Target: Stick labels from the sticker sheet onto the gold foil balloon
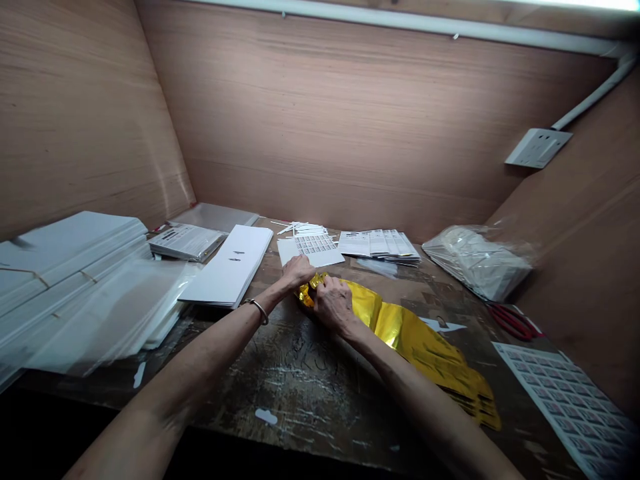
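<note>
Shiny gold foil sheets (pixel 415 340), layered into a long folded bundle, stretch across the table from the middle toward the lower right. At their crumpled far-left end, my left hand (pixel 299 270) has its fingers closed on the foil. Close beside it, my right hand (pixel 333 301) is also closed on the gold foil, its knuckles upward. The fingertips of both hands are partly hidden. Just beyond my hands is a white sheet of printed labels (pixel 313 248).
White card stacks (pixel 227 263) and clear plastic sleeves (pixel 125 310) lie left. Printed cards (pixel 380 244) sit at the back. On the right are a plastic bag of white pieces (pixel 480 260), red-handled scissors (pixel 513 321) and a label sheet (pixel 565 400). Wooden walls enclose the table.
</note>
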A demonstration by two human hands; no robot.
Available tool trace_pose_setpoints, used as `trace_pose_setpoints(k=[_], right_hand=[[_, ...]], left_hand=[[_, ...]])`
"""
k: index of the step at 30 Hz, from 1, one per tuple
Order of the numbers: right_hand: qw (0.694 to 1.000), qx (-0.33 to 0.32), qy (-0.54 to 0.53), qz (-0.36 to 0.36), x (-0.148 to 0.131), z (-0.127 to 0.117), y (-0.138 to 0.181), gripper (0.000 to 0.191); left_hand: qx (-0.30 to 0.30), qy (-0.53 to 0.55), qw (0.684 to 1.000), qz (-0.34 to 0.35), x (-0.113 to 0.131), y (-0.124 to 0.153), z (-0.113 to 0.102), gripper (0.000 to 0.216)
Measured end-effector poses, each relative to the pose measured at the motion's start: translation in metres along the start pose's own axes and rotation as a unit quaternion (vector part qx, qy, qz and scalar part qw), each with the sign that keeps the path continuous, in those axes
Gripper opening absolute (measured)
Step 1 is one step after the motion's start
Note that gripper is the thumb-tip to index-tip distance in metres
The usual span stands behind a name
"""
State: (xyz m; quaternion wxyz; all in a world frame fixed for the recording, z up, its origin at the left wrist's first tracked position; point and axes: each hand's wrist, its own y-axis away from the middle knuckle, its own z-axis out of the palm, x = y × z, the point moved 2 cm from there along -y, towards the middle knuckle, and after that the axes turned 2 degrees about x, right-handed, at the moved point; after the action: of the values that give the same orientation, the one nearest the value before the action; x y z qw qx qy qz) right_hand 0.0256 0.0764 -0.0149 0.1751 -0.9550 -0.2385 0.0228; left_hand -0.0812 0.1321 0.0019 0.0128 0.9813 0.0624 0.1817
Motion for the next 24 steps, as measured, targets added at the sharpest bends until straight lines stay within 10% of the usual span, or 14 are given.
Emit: trace_pose_setpoints(k=[8,16,24], right_hand=[[0.966,0.013,-0.177,0.186,0.032,0.001,-0.010,0.024],[0.921,0.060,-0.310,0.227,0.052,0.003,-0.003,0.036],[0.885,0.067,-0.373,0.269,0.109,-0.046,0.057,0.036]], left_hand=[[0.026,0.069,0.997,-0.027,-0.008,0.005,-0.005,0.051],[0.049,0.064,0.996,-0.024,-0.001,0.017,-0.005,0.054],[0.024,-0.027,0.999,0.002,0.003,0.031,0.003,0.031]])
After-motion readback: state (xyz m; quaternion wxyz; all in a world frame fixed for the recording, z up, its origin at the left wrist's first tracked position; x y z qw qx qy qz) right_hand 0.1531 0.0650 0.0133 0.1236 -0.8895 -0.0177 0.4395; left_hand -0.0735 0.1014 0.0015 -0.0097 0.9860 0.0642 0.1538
